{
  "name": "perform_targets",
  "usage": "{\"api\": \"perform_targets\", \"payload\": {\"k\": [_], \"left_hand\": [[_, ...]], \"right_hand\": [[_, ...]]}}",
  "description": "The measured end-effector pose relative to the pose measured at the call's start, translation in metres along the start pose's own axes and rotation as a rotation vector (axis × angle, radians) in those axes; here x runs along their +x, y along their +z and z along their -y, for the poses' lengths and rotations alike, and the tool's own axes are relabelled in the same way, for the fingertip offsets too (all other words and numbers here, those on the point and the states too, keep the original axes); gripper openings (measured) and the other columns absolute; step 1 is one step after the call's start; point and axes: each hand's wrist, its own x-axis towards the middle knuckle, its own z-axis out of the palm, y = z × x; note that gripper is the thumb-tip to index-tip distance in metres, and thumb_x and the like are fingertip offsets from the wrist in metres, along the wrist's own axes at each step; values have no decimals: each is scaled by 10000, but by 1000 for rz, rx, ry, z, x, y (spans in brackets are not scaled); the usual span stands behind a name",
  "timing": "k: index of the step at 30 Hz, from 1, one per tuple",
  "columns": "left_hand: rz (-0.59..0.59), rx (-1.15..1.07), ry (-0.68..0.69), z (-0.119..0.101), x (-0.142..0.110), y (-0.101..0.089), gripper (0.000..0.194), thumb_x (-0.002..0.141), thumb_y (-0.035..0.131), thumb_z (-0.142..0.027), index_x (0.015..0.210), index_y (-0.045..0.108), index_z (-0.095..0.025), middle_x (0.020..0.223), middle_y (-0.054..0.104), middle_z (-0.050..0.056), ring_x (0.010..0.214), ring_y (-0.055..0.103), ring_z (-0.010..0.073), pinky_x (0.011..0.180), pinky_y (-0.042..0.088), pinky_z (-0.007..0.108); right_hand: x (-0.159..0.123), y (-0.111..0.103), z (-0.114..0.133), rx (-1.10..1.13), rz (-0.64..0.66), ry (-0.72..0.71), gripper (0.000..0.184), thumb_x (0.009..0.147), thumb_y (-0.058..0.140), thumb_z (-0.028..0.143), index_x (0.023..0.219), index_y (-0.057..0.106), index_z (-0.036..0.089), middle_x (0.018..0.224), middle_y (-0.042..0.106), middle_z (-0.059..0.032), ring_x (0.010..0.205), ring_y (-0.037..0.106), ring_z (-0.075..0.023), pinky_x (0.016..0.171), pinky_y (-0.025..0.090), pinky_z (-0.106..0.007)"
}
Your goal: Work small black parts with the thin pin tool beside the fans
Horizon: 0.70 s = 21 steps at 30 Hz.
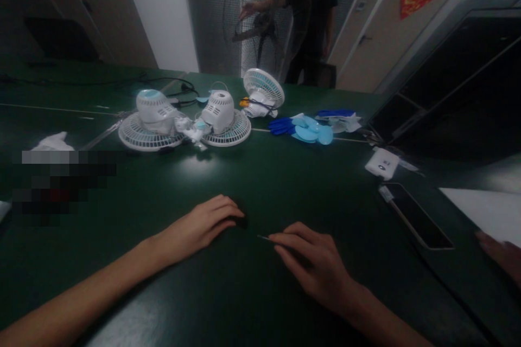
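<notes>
My left hand [215, 219] rests on the green table [183, 293] with its fingers stretched out and slightly bent. A dark patch lies under its fingertips; I cannot tell whether it is a shadow or a small object. Between the thumb and index finger of my right hand [313, 257] is a thin metal rod [262, 237], its tip pointing left towards the left hand. The rest of the rod is hidden in the fingers. Beyond both hands lie white fans, one [157, 119] face down at the left, another [222, 114] beside it, and a third [262, 92] tilted behind.
Light-blue fan blades [311, 130] and blue gloves [280, 126] lie right of the fans. A phone [417, 217] and a white box [382, 164] sit at the right. Another person's hand [500, 255] touches white paper [484, 211]. A person [313, 11] stands behind a large floor fan [260, 24].
</notes>
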Motion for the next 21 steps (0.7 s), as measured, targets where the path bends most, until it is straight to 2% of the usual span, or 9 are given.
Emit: {"api": "perform_targets", "payload": {"k": [3, 7, 10, 13, 16, 18, 21], "left_hand": [[-114, 102, -95, 33, -5, -27, 299, 1076, 489, -312, 1321, 659, -284, 1289, 647, 78, 1184, 619, 239, 1041, 505, 387], [-324, 247, -284, 73, -20, -70, 356, 1036, 525, -456, 1258, 706, -246, 1270, 675, 99, 1120, 653, 289, 996, 521, 408], [-402, 311, -409, 95, -35, -93, 436, 999, 535, -537, 1255, 714, -232, 1262, 689, 116, 1079, 663, 303, 957, 533, 410], [-427, 308, -491, 113, -49, -107, 541, 945, 595, -589, 1326, 681, -215, 1198, 714, 120, 996, 670, 288, 875, 549, 382], [-424, 235, -524, 124, -59, -118, 701, 889, 688, -608, 1432, 599, -174, 1227, 716, 100, 979, 669, 264, 837, 552, 346], [-406, 239, -552, 125, -63, -124, 704, 866, 707, -649, 1358, 648, -148, 1209, 728, 83, 971, 668, 255, 831, 546, 329], [-370, 301, -581, 120, -65, -132, 677, 858, 650, -752, 1130, 748, -140, 1099, 756, 79, 947, 665, 260, 826, 529, 325]], "right_hand": [[0, -1, 0, 8, 14, 4, 248, 1079, 537, 255, 1254, 711, 226, 1014, 707, -64, 778, 683, -145, 640, 535, -247], [-1, -1, 0, 9, 28, 10, 253, 1077, 544, 246, 1275, 701, 241, 1024, 704, -57, 792, 684, -147, 644, 536, -250], [-1, -1, 0, 5, 29, -1, 253, 1080, 536, 247, 1274, 699, 240, 1025, 705, -59, 789, 686, -148, 645, 537, -253], [-1, -1, 0, 11, 30, -7, 255, 1080, 532, 247, 1276, 696, 230, 1025, 704, -61, 774, 684, -144, 630, 536, -246], [-1, -1, 1, 24, 24, -1, 252, 1073, 550, 236, 1278, 697, 237, 1018, 698, -56, 764, 679, -141, 625, 530, -246], [-1, -1, 1, 32, 17, 0, 250, 1067, 561, 231, 1276, 700, 241, 1015, 696, -52, 758, 674, -138, 623, 527, -246], [-1, -1, 2, 32, 24, 3, 251, 1068, 559, 237, 1276, 700, 240, 1020, 698, -49, 764, 676, -137, 625, 528, -245]]}}
